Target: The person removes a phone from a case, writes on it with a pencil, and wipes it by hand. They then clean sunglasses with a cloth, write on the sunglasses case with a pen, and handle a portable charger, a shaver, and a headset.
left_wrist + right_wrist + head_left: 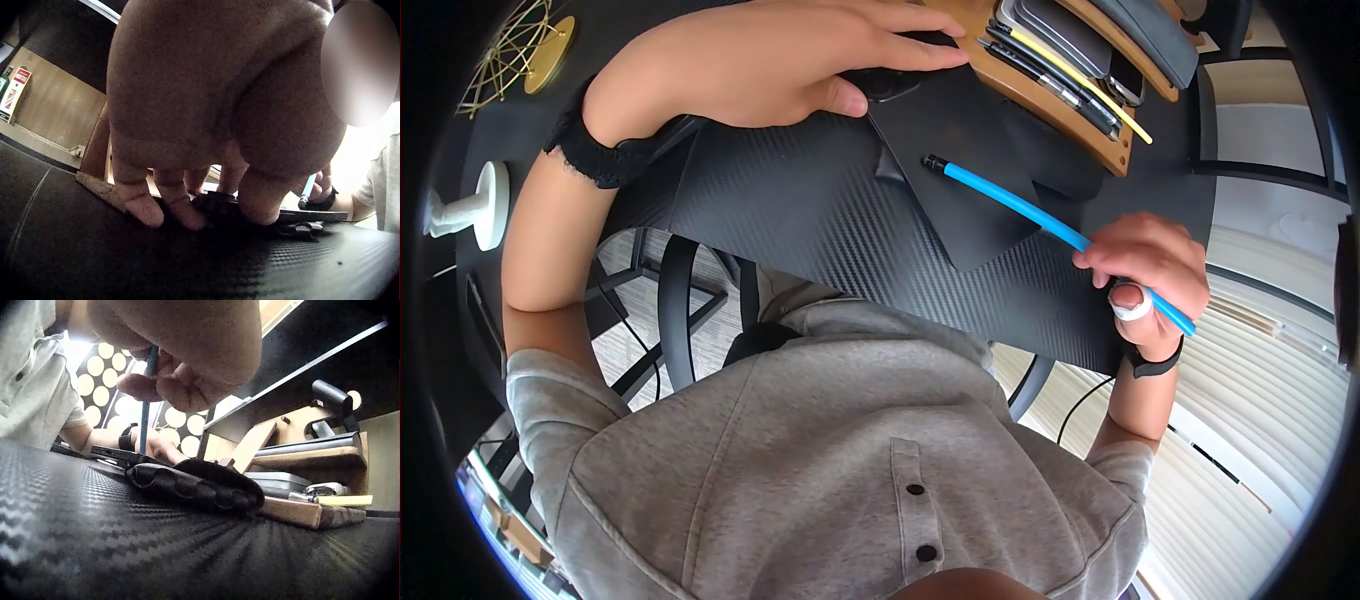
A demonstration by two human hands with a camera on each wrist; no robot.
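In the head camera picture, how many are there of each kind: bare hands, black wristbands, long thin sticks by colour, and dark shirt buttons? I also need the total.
Bare left hand and right hand: 2
Black left wristband and black right wristband: 2
Long thin blue stick: 1
Long thin yellow stick: 1
Round dark buttons on the grey shirt: 2
Total: 8
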